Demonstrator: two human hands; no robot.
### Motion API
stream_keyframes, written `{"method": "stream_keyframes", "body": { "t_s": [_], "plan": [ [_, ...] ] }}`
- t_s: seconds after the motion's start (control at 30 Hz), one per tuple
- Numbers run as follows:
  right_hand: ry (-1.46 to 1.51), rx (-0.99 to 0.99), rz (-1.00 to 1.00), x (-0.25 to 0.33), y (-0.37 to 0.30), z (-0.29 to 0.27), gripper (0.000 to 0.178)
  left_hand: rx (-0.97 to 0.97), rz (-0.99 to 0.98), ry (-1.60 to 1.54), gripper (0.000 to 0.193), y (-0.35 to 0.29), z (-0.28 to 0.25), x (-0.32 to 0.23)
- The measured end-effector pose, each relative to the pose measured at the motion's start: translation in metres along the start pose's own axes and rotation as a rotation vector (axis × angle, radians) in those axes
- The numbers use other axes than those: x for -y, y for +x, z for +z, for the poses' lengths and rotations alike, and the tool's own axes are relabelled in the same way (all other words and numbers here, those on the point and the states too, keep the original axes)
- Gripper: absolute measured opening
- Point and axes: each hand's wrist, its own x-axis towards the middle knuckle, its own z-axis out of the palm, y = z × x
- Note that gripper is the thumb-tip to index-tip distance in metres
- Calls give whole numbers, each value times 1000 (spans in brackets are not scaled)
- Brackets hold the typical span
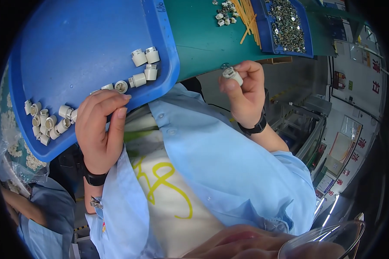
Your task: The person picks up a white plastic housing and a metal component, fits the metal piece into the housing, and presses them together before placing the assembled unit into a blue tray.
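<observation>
My right hand (246,88) is raised off the table to the right of the blue tray (90,47). Its thumb and fingers pinch a small white cylindrical socket (232,77), which has a narrower top and a thin metallic piece at its upper end. Over the tray's near rim lies my left hand (100,127), its fingers stretched forward and the thumb a little apart, with nothing visible in it. Just past those fingertips, a white socket (121,86) shows its open end. More sockets (150,72) stand or lie to its right, and several (45,121) cluster in the tray's left corner.
Small metal parts fill a blue bin (288,26) at the far right of the green table (199,43). Beside it lie thin wooden sticks (247,19) and a pile of small white-and-metal parts (225,14). Another person's arm (26,205) shows at lower left, near bagged white pieces (13,151).
</observation>
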Motion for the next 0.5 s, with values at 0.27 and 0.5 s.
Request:
{"method": "stream_keyframes", "body": {
  "t_s": [0.27,0.5],
  "plan": [
    [-712,-50,25,-27,-4,-31,20,9,7,25,10,1,2,0],
    [-1215,-32,-240,-41,-5,-37,21,36,23,58,11,3,2,0]
  ]
}}
